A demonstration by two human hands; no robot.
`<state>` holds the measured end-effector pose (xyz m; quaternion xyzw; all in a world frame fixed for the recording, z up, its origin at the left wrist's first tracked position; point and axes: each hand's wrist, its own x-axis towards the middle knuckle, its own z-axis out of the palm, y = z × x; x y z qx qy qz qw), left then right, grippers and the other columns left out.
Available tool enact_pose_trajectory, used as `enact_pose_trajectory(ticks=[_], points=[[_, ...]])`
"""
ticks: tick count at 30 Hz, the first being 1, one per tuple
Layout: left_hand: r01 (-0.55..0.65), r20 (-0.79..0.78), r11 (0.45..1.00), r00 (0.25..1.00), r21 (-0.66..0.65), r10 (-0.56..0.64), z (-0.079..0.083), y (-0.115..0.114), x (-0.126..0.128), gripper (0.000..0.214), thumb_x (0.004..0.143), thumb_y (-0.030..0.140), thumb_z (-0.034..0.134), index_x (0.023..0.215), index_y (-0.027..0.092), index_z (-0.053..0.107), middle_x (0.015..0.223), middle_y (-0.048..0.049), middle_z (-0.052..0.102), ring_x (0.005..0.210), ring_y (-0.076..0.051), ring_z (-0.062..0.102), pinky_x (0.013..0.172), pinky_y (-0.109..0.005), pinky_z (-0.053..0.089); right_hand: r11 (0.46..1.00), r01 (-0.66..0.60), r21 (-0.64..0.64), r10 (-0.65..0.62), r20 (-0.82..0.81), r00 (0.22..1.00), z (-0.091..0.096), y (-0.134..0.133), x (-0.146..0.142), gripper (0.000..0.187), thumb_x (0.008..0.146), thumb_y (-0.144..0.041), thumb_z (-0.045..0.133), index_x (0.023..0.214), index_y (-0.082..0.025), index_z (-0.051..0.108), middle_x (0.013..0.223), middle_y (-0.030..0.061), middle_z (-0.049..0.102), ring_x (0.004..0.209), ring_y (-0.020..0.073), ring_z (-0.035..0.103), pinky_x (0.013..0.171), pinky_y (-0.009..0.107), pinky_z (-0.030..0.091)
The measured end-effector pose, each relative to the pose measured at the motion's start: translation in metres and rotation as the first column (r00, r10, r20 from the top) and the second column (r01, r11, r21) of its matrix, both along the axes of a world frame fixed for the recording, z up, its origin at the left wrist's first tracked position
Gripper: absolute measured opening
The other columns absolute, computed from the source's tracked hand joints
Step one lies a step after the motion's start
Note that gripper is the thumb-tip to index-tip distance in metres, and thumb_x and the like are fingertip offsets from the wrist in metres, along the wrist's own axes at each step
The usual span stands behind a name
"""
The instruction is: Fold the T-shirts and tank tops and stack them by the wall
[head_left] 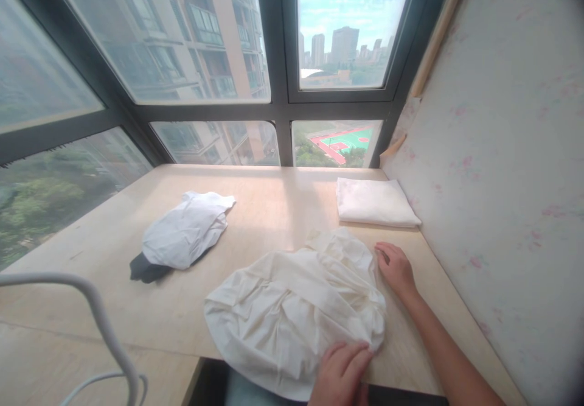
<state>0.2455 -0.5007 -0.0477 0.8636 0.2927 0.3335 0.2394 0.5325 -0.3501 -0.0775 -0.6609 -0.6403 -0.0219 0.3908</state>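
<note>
A crumpled cream cloth (292, 308) lies on the wooden table (274, 205) right in front of me. My left hand (340, 372) rests on its near edge at the bottom, fingers curled onto the fabric. My right hand (396, 267) touches the cloth's far right edge, with the fingers bent and pinching the fabric. The cloth is bunched and wrinkled, hanging slightly over the table's near edge.
A folded white cloth (374, 202) sits at the back right by the wall (502, 150). A rumpled white garment (185, 229) lies on something dark (143, 269) at the left. A white curved tube (104, 327) stands at the lower left. Large windows (274, 59) close the far side.
</note>
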Motion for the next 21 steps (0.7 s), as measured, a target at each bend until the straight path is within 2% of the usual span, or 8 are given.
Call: enact_pose_trajectory(ticks=[3, 5, 8, 11, 14, 16, 18, 21], points=[[-0.144, 0.019, 0.988, 0.989, -0.051, 0.145, 0.026, 0.012, -0.031, 0.052, 0.088, 0.012, 0.048, 0.137, 0.029, 0.051, 0.128, -0.0098, 0.066, 0.117, -0.021, 0.063, 0.098, -0.035, 0.055, 1.000, 0.008, -0.003, -0.008, -0.011, 1.000, 0.000, -0.001, 0.001, 0.029, 0.085, -0.022, 0.046, 0.098, -0.017, 0.071, 0.109, 0.0119, 0.072, 0.102, 0.0244, 0.065, 0.095, 0.043, 0.051], [-0.290, -0.008, 0.956, 0.957, -0.046, 0.290, 0.039, 0.029, -0.056, 0.046, 0.090, 0.014, 0.049, 0.133, 0.029, 0.056, 0.129, -0.0087, 0.065, 0.119, -0.020, 0.062, 0.098, -0.035, 0.055, 1.000, 0.008, -0.007, -0.008, -0.016, 1.000, 0.001, -0.002, 0.001, 0.029, 0.085, -0.022, 0.046, 0.097, -0.017, 0.071, 0.109, 0.0121, 0.072, 0.102, 0.0244, 0.065, 0.095, 0.043, 0.051], [-0.498, -0.085, 0.866, 0.862, 0.035, 0.500, 0.043, 0.059, -0.098, 0.037, 0.092, 0.019, 0.050, 0.127, 0.025, 0.060, 0.127, -0.0086, 0.066, 0.118, -0.022, 0.062, 0.099, -0.038, 0.054, 1.000, 0.007, -0.013, -0.007, -0.019, 1.000, 0.001, -0.004, 0.000, 0.029, 0.085, -0.023, 0.046, 0.097, -0.017, 0.072, 0.109, 0.0121, 0.072, 0.102, 0.0251, 0.065, 0.095, 0.044, 0.051], [-0.624, -0.177, 0.775, 0.755, 0.100, 0.631, 0.041, 0.084, -0.137, 0.032, 0.092, 0.022, 0.049, 0.121, 0.021, 0.062, 0.122, -0.0101, 0.066, 0.114, -0.025, 0.063, 0.098, -0.043, 0.054, 1.000, 0.008, -0.012, -0.008, -0.024, 1.000, 0.001, -0.004, -0.001, 0.030, 0.086, -0.023, 0.045, 0.098, -0.017, 0.071, 0.109, 0.0121, 0.072, 0.102, 0.0254, 0.065, 0.095, 0.044, 0.051], [-0.679, -0.230, 0.726, 0.692, 0.114, 0.684, 0.040, 0.099, -0.163, 0.032, 0.091, 0.023, 0.048, 0.119, 0.018, 0.061, 0.117, -0.0107, 0.066, 0.109, -0.025, 0.064, 0.096, -0.042, 0.053, 1.000, 0.009, -0.016, -0.009, -0.028, 1.000, 0.000, -0.003, -0.001, 0.030, 0.086, -0.024, 0.045, 0.098, -0.017, 0.071, 0.109, 0.0119, 0.072, 0.102, 0.0255, 0.065, 0.095, 0.044, 0.051], [-0.690, -0.256, 0.712, 0.671, 0.129, 0.696, 0.041, 0.108, -0.169, 0.033, 0.090, 0.022, 0.047, 0.121, 0.016, 0.060, 0.117, -0.0115, 0.064, 0.110, -0.026, 0.063, 0.096, -0.041, 0.052, 1.000, 0.005, -0.021, -0.006, -0.031, 1.000, 0.000, -0.004, -0.001, 0.029, 0.085, -0.024, 0.045, 0.096, -0.018, 0.072, 0.109, 0.0112, 0.072, 0.103, 0.0253, 0.065, 0.096, 0.044, 0.051], [-0.672, -0.297, 0.727, 0.671, 0.143, 0.679, 0.044, 0.118, -0.166, 0.034, 0.091, 0.021, 0.046, 0.122, 0.016, 0.059, 0.119, -0.0120, 0.063, 0.112, -0.026, 0.061, 0.097, -0.041, 0.049, 1.000, -0.001, -0.026, 0.000, -0.030, 1.000, 0.001, -0.004, -0.001, 0.029, 0.086, -0.023, 0.045, 0.095, -0.018, 0.072, 0.110, 0.0107, 0.072, 0.105, 0.0252, 0.064, 0.096, 0.043, 0.051], [-0.613, -0.363, 0.778, 0.700, 0.135, 0.615, 0.046, 0.130, -0.152, 0.032, 0.090, 0.022, 0.050, 0.120, 0.018, 0.061, 0.115, -0.0096, 0.065, 0.107, -0.026, 0.061, 0.093, -0.041, 0.049, 1.000, -0.006, -0.027, 0.005, -0.015, 1.000, 0.001, -0.004, -0.001, 0.029, 0.086, -0.023, 0.045, 0.094, -0.018, 0.073, 0.110, 0.0112, 0.072, 0.104, 0.0257, 0.064, 0.096, 0.044, 0.051]])
